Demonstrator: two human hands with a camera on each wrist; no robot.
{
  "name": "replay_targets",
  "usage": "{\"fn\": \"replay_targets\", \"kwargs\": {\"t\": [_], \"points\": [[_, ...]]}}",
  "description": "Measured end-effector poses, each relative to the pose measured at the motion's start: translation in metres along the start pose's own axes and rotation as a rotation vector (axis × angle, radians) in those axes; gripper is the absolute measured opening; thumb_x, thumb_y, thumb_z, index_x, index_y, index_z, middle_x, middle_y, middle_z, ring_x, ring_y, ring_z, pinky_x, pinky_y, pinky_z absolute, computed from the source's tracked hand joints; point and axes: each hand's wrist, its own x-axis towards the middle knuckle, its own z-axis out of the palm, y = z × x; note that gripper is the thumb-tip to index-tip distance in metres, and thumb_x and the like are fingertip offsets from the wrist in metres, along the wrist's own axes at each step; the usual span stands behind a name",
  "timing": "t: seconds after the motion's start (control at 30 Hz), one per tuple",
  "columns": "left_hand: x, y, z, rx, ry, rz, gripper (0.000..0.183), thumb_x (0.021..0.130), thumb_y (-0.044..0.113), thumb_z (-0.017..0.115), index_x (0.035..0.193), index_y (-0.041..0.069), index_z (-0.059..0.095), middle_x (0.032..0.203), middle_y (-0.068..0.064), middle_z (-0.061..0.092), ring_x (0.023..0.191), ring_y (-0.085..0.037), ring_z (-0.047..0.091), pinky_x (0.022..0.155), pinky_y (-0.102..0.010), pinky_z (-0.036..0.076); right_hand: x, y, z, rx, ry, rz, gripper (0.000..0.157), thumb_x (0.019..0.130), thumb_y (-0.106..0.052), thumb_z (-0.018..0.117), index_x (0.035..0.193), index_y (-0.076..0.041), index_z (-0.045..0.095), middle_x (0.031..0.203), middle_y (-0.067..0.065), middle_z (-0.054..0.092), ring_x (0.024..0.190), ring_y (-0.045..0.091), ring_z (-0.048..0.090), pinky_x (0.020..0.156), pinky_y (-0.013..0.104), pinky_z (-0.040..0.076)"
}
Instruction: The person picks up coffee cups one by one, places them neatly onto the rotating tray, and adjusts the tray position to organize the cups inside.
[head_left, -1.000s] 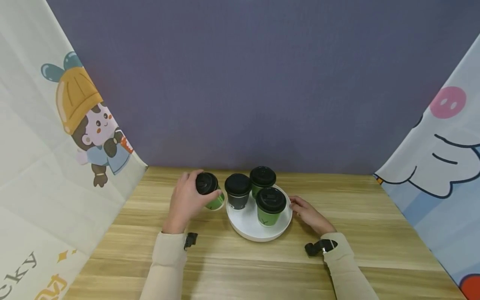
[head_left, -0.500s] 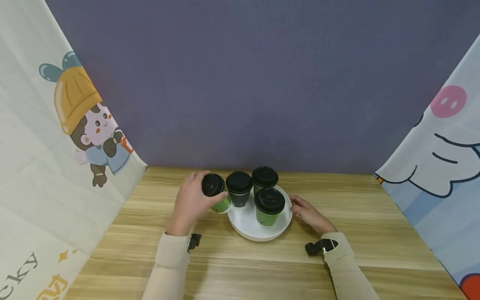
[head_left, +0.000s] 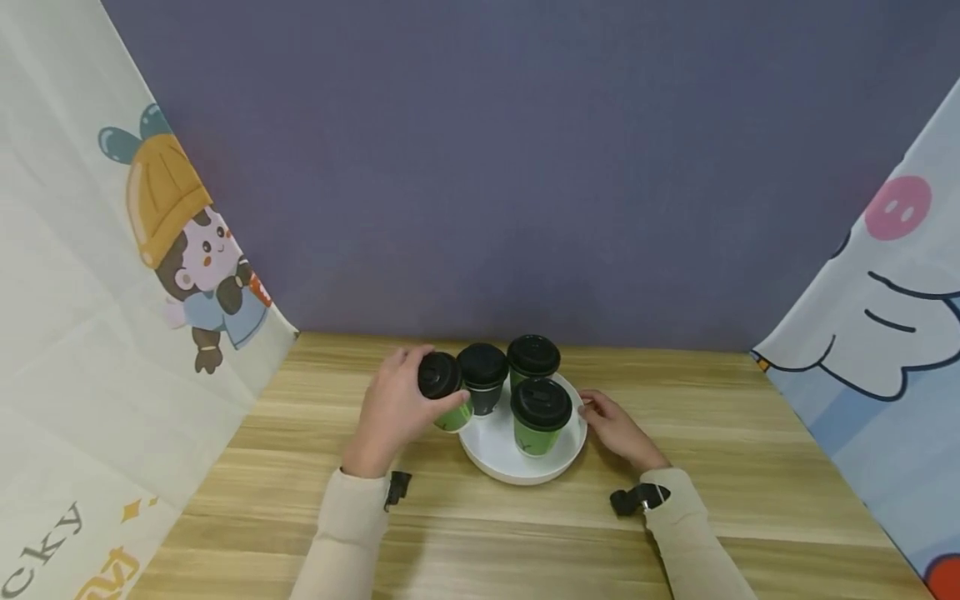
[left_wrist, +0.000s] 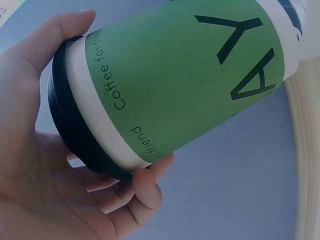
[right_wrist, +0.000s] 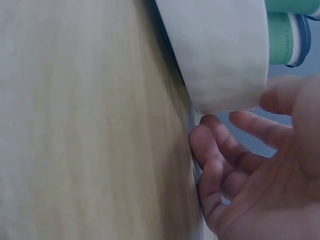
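Note:
In the head view my left hand (head_left: 392, 410) grips a green paper coffee cup (head_left: 454, 417) with a black lid, holding it tilted at the left edge of a round white tray (head_left: 495, 465). Thumb and fingers wrap the cup's lid end in the left wrist view, where the green sleeve (left_wrist: 185, 75) carries black lettering. On the tray stand a black lidded cup (head_left: 487, 399), a green cup (head_left: 536, 437) in front and another green cup (head_left: 533, 357) behind. My right hand (head_left: 617, 429) holds the tray's right rim, thumb at the edge and curled fingers against the side wall (right_wrist: 225, 65).
The wooden tabletop (head_left: 510, 542) runs back to a dark blue-grey wall panel (head_left: 480, 183). Printed cloths hang at both sides, a white one (head_left: 82, 333) on the left and a blue-white one (head_left: 915, 333) on the right. Black straps with small cameras sit on both wrists.
My left hand has carried the green cup rightward, from beside the tray to its left edge. The cups on the tray have shifted slightly. My right hand has stayed at the rim.

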Motion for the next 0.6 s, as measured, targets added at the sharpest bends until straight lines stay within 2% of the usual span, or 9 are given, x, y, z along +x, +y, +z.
{"fn": "replay_targets", "kwargs": {"t": [0.13,0.33,0.4,0.6], "points": [[-0.001,0.006,0.005,0.015,-0.012,0.016,0.087,0.068,0.067,0.073,0.134,0.014,0.053,0.131,-0.013,0.054,0.116,-0.035,0.055,0.093,-0.052,0.049,0.0,-0.001,0.001,-0.072,0.043,-0.031,0.039,0.099,-0.013,0.05,0.137,-0.005,0.048,0.104,0.018,0.059,0.084,0.016,0.054,0.068,0.024,0.048],[-0.003,0.015,0.016,0.025,0.002,0.065,0.082,0.068,0.065,0.075,0.13,0.015,0.055,0.125,-0.009,0.057,0.11,-0.031,0.058,0.089,-0.048,0.051,0.0,0.003,-0.002,-0.044,0.017,-0.043,0.046,0.096,-0.005,0.051,0.141,-0.009,0.044,0.111,0.021,0.055,0.085,0.017,0.055,0.067,0.024,0.051],[-0.004,0.017,0.02,0.021,0.009,0.086,0.081,0.068,0.065,0.075,0.129,0.016,0.056,0.122,-0.007,0.058,0.107,-0.029,0.058,0.087,-0.046,0.051,-0.003,-0.006,-0.005,-0.037,-0.004,-0.041,0.047,0.095,-0.003,0.052,0.141,-0.007,0.043,0.111,0.023,0.054,0.086,0.018,0.055,0.068,0.024,0.051],[-0.005,0.026,0.03,0.031,0.001,0.108,0.083,0.067,0.065,0.076,0.132,0.018,0.054,0.121,-0.006,0.058,0.108,-0.028,0.058,0.087,-0.045,0.051,0.001,0.006,-0.008,-0.027,-0.014,-0.046,0.049,0.094,-0.006,0.055,0.141,-0.009,0.044,0.111,0.022,0.057,0.087,0.02,0.057,0.073,0.027,0.05]]}}
